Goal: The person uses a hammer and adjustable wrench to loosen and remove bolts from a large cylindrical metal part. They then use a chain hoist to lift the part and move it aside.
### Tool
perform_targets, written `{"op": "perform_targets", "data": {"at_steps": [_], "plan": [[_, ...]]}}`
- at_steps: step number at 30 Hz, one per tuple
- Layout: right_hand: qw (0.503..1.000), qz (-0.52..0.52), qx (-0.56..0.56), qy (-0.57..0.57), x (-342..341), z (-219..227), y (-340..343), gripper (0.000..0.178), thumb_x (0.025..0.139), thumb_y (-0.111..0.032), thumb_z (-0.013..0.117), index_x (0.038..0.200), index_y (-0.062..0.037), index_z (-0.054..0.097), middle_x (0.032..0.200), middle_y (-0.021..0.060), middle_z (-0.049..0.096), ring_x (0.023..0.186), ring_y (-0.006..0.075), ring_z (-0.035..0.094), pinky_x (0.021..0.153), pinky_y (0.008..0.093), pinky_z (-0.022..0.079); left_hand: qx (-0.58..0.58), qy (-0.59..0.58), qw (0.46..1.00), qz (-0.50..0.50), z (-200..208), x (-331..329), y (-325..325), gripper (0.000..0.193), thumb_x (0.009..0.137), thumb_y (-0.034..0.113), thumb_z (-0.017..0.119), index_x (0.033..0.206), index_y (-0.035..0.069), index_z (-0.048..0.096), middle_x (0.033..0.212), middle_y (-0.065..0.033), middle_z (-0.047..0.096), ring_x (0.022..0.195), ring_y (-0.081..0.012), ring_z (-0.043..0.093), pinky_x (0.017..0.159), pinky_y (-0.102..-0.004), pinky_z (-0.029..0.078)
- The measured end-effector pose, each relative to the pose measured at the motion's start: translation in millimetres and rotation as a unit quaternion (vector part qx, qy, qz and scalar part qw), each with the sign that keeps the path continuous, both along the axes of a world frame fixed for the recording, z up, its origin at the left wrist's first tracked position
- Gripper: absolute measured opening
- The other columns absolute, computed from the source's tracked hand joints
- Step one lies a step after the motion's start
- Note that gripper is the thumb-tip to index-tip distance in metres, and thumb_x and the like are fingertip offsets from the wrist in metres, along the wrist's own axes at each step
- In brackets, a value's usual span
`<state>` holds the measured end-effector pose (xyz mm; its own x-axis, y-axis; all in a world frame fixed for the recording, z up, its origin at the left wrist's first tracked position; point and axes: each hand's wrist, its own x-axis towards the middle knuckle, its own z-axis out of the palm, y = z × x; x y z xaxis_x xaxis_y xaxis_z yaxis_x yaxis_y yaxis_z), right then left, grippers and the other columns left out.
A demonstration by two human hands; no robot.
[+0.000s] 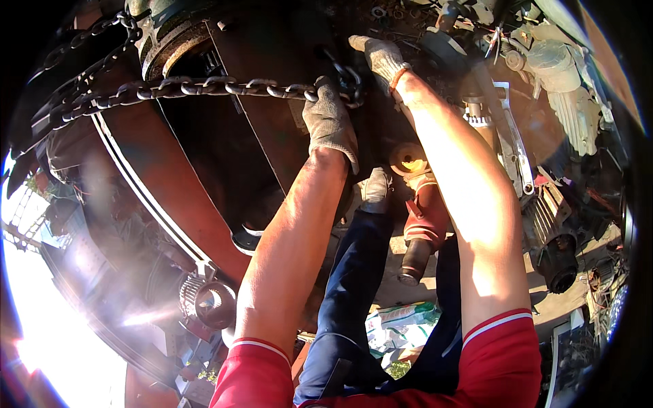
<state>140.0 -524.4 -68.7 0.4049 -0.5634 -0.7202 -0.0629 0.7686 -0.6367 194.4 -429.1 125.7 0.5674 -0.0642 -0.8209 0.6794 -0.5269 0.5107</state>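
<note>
My left hand wears a grey knit work glove and is closed on a heavy steel chain. The chain runs from the upper left across a rusty brown metal housing with a dark slot. At its right end, dark links loop beside my left fingertips and rise toward the housing. Farther off and to the right, my right hand, in a light glove, has a finger stretched to the left. Nothing shows in it, though its underside is hidden.
Between my legs stands a red metal part with a yellowish flange. A long wrench lies to the right, near finned castings and scrap parts. A gear-like ring sits at lower left. A white-green sack lies below. Sun glare washes out the left.
</note>
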Motion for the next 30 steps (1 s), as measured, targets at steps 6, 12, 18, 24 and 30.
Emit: {"op": "perform_targets", "data": {"at_steps": [6, 12, 18, 24, 30], "plan": [[0.959, -0.207, 0.163, 0.102, -81.1, 162.0, 22.3, 0.025, 0.093, -0.017, 0.072, 0.114, -0.0049, 0.070, 0.096, 0.0029, 0.069, 0.081, 0.0195, 0.067, 0.074, 0.0309, 0.055, -0.278, 0.219, 0.934, 0.042, 4.8, -9.6, -52.9, 0.038, 0.098, 0.044, 0.069, 0.109, 0.008, 0.070, 0.096, -0.0100, 0.072, 0.085, -0.0266, 0.069, 0.075, -0.0388, 0.059], [0.981, 0.035, 0.191, 0.006, -214.2, 401.0, 133.9, 0.025, 0.100, -0.017, 0.068, 0.119, -0.0009, 0.068, 0.100, 0.0065, 0.071, 0.087, 0.0134, 0.066, 0.076, 0.0267, 0.054, -0.158, -0.005, 0.953, -0.258, 55.3, 65.6, -127.0, 0.021, 0.096, 0.030, 0.072, 0.097, 0.009, 0.071, 0.082, -0.0062, 0.068, 0.077, -0.0210, 0.065, 0.069, -0.0389, 0.054], [0.971, 0.226, 0.056, 0.059, -296.8, 503.4, 269.1, 0.027, 0.095, -0.010, 0.075, 0.121, -0.0053, 0.070, 0.104, 0.0066, 0.074, 0.093, 0.0134, 0.071, 0.081, 0.0281, 0.058, -0.185, -0.337, 0.698, -0.605, 151.2, 71.4, -126.0, 0.024, 0.099, 0.018, 0.068, 0.117, 0.001, 0.069, 0.108, -0.0111, 0.073, 0.092, -0.0204, 0.066, 0.084, -0.0328, 0.056], [0.975, 0.206, 0.011, 0.081, -356.5, 565.4, 257.9, 0.031, 0.094, -0.020, 0.074, 0.121, -0.0056, 0.069, 0.109, 0.0165, 0.071, 0.094, 0.0304, 0.072, 0.080, 0.0389, 0.058, -0.144, -0.414, 0.558, -0.705, 216.4, 35.5, -103.5, 0.044, 0.093, 0.005, 0.065, 0.137, 0.002, 0.060, 0.129, -0.0117, 0.067, 0.114, -0.0234, 0.067, 0.097, -0.0354, 0.054], [0.967, 0.204, -0.032, 0.151, -430.8, 605.1, 240.0, 0.028, 0.092, -0.015, 0.076, 0.119, -0.0066, 0.070, 0.105, 0.0145, 0.072, 0.087, 0.0271, 0.073, 0.074, 0.0357, 0.058, -0.181, -0.243, 0.803, -0.513, 251.0, 70.3, -80.3, 0.045, 0.092, 0.010, 0.072, 0.136, 0.006, 0.061, 0.103, -0.0039, 0.070, 0.092, -0.0175, 0.068, 0.083, -0.0321, 0.055]]}}
